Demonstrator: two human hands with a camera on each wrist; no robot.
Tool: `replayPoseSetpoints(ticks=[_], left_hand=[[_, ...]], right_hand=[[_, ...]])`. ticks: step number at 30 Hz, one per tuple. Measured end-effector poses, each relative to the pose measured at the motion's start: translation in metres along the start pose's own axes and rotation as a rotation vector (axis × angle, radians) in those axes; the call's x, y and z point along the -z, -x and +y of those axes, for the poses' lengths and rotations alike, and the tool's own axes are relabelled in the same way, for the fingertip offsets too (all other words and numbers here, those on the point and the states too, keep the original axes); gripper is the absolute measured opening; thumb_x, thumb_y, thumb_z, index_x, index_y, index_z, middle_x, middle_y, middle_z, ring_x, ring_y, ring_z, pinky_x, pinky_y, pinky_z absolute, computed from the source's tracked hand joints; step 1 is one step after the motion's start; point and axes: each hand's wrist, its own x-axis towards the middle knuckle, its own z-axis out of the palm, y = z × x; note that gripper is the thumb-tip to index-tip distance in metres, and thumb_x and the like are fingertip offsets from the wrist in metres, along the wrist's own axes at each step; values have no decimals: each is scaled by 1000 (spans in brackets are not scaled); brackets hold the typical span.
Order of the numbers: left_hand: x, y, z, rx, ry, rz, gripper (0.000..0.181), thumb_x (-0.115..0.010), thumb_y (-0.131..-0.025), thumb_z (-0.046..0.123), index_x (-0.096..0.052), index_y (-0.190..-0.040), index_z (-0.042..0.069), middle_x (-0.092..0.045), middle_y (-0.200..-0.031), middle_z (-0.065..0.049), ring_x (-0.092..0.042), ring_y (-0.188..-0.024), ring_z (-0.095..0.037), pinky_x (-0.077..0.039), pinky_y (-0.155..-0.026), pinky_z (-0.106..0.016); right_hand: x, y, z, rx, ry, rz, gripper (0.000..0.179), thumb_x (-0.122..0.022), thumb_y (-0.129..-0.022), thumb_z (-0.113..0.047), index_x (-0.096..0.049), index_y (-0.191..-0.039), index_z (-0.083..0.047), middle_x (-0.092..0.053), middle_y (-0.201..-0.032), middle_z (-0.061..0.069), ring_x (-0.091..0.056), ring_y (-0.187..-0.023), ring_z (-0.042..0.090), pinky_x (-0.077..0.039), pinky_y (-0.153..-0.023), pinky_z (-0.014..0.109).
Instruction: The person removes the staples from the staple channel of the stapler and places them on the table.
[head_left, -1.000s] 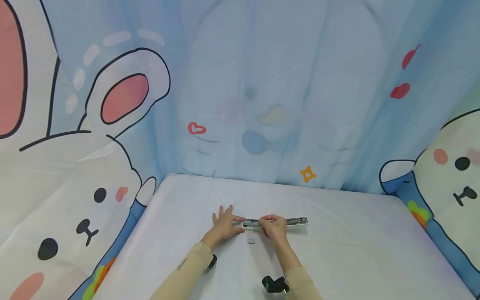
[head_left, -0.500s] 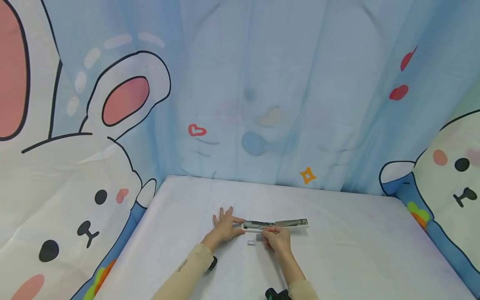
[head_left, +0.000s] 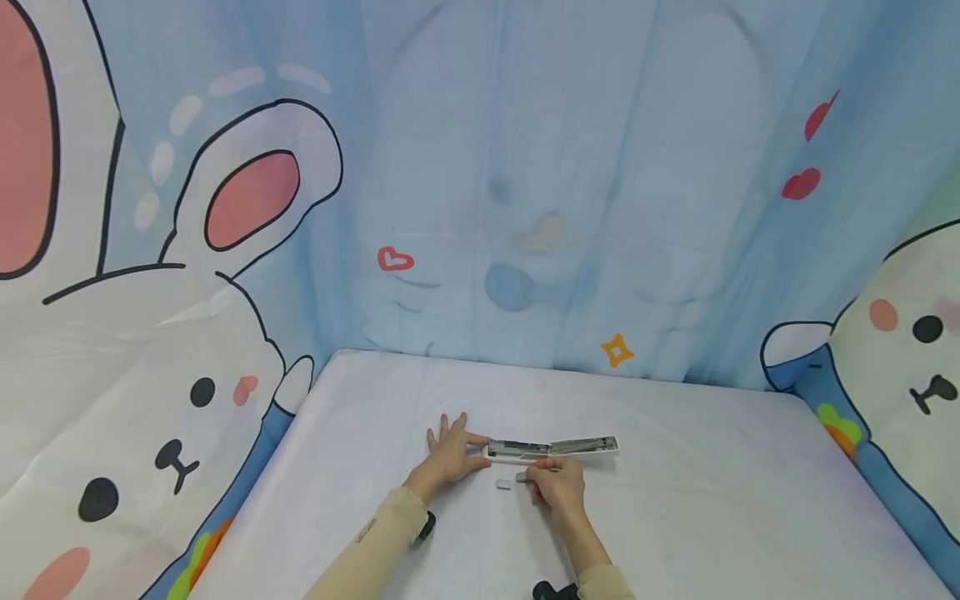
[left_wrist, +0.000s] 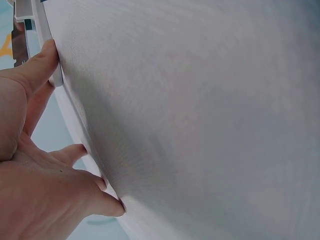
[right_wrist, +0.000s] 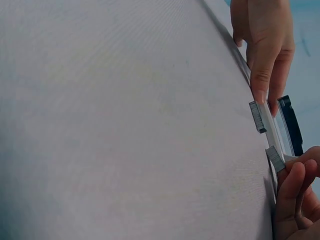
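An opened stapler (head_left: 585,447) lies lengthwise on the white table, white outside with a dark metal inside facing up. My left hand (head_left: 448,454) pinches its left end between thumb and index finger, the other fingers spread on the cloth. In the left wrist view, thumb and finger sit either side of the white end (left_wrist: 57,75). Just in front of the stapler, my right hand (head_left: 561,485) pinches a short grey strip of staples (right_wrist: 275,159) by one end. A second strip of staples (right_wrist: 258,117) rests on the table to its left, close to the stapler.
The white cloth-covered table (head_left: 720,483) reaches back to a blue curtain (head_left: 570,167) printed with cartoon figures. A black wrist device (head_left: 555,591) shows by the right sleeve.
My right hand has come down from over the stapler to the table in front of it, and the strip of staples now shows in its fingers. The left hand stays put.
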Motion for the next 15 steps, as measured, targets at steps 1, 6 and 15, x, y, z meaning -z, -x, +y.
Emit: replayPoseSetpoints(ticks=[1, 6, 15], left_hand=[[0, 0, -1, -4, 16, 2, 39, -79, -84, 31, -73, -119, 14, -27, -155, -29, -5, -143, -57, -1, -108, -73], [0, 0, -2, -30, 44, 11, 39, -78, -85, 35, -74, -119, 16, -27, -155, -30, -4, -142, -58, 1, -107, -74], [2, 1, 3, 17, -31, -13, 38, -77, -85, 31, -73, -120, 14, -27, -156, -27, -6, -144, -56, -3, -108, -73]], right_hand=[[0, 0, 0, -2, -1, 3, 10, -65, -74, 7, -65, -84, 6, -60, -59, 3, -52, -44, 9, -46, -42, 21], [1, 0, 1, 1, -10, 0, 9, -66, -75, 8, -63, -84, 6, -60, -61, 5, -54, -46, 9, -48, -43, 21], [1, 0, 6, 17, -36, -5, 18, -66, -74, 8, -62, -91, 9, -60, -62, 5, -54, -45, 9, -48, -42, 22]])
